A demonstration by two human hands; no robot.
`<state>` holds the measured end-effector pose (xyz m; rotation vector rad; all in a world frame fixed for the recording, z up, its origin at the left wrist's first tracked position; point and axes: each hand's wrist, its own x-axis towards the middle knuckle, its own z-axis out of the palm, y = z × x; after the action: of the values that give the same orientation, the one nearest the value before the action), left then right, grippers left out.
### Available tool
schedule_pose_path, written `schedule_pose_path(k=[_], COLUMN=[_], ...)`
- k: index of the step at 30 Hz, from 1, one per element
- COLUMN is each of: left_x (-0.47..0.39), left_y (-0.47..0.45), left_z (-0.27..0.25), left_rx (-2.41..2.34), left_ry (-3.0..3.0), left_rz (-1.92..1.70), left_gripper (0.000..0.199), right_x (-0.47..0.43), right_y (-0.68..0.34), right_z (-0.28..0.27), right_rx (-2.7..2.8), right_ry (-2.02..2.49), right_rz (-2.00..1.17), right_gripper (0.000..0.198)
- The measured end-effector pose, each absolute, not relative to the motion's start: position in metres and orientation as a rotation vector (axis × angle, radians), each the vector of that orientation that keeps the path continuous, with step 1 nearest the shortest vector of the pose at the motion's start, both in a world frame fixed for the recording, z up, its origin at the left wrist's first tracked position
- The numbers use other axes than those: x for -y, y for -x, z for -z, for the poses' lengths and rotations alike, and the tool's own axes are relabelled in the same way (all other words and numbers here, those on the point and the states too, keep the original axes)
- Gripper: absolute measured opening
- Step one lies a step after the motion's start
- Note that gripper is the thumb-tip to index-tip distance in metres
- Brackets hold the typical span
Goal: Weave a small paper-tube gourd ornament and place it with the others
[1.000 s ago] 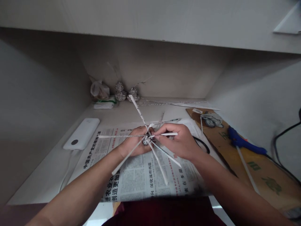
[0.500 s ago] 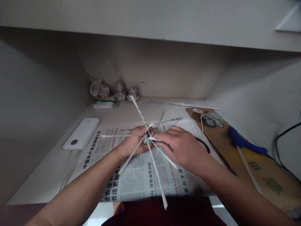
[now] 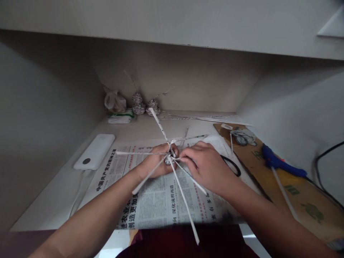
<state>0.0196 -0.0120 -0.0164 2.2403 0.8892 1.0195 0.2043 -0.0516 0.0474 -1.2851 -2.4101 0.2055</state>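
Observation:
My left hand point(image 3: 157, 163) is closed around a small woven newspaper piece point(image 3: 170, 159), from which several rolled paper sticks fan out like spokes. One spoke point(image 3: 185, 200) points toward my body and another point(image 3: 158, 123) toward the back wall. The thumb and fingertips of my right hand point(image 3: 206, 165) pinch a paper strip point(image 3: 177, 158) just right of the woven piece. Part of that strip is hidden by the fingers. Both hands are above a spread newspaper point(image 3: 158, 211).
Two gourd-shaped woven pieces point(image 3: 138, 104) stand at the back beside a plastic bag point(image 3: 115, 101). Thin paper sticks point(image 3: 204, 119) lie along the wall. At left is a white power bank point(image 3: 94, 152) with a cable. On cardboard point(image 3: 303, 193) at right rests a corded blue glue gun point(image 3: 282, 165).
My right hand has shifted slightly, and the strip it pinches is drawn closer to the woven piece. The spokes have tilted a little; the near one swings to the right.

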Motion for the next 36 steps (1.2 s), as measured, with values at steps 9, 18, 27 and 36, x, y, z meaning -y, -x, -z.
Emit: schedule_pose_path(k=[9,18,27,36], left_x=[0.013,0.016,0.011,0.011], left_y=[-0.018,-0.021,-0.016,-0.017], left_z=[0.013,0.009,0.018,0.016], left_rx=[-0.886,-0.849,-0.818,-0.796], left_ry=[-2.269,-2.193,-2.222,-2.29], left_rz=[-1.041,-1.017,-1.014,-0.972], left_gripper=[0.023,0.018,0.022,0.024], right_x=[0.043,0.046,0.051,0.053], right_y=[-0.207,-0.204,-0.204,-0.201], right_z=[-0.044,-0.04,-0.039,-0.047], right_rx=[2.533,2.477,2.428,2.146], right_ry=[1.088,1.182,0.903,1.001], right_rz=[0.393,0.202,-0.205,-0.863], right_gripper=[0.01,0.013,0.007,0.005])
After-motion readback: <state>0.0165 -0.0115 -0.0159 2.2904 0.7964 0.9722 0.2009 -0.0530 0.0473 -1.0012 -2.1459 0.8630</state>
